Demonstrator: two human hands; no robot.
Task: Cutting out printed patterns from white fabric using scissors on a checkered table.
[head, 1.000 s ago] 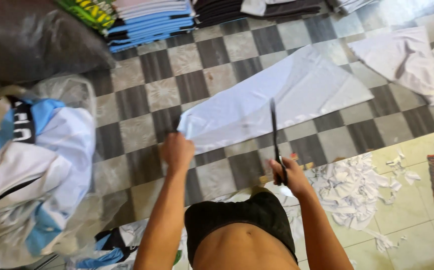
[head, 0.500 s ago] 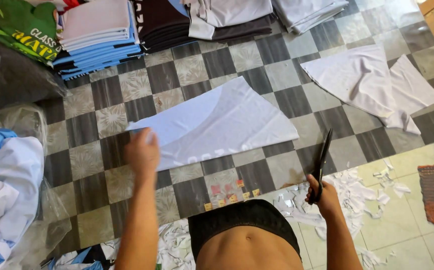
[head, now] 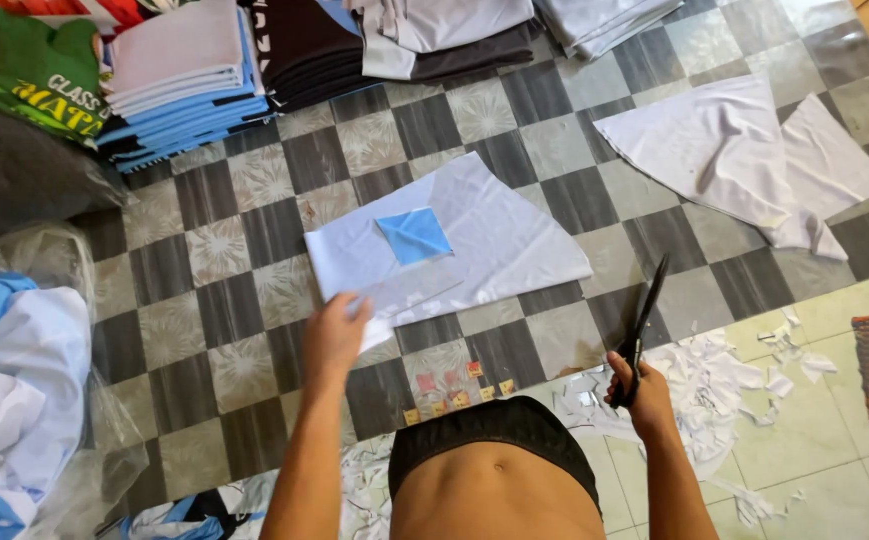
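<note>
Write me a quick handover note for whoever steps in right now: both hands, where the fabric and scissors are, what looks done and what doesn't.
Left hand: resting on the near edge of the white fabric piece, which lies flat on the checkered floor.
Right hand: gripping the black scissors, blades pointing up and away, clear of the fabric.
A small blue patch lies on top of the white piece.
Done, by the look of it: white offcuts are heaped by the right hand; other white pieces lie to the far right.
Left: the scissors are not on the fabric now. Folded shirt stacks sit beyond.
</note>
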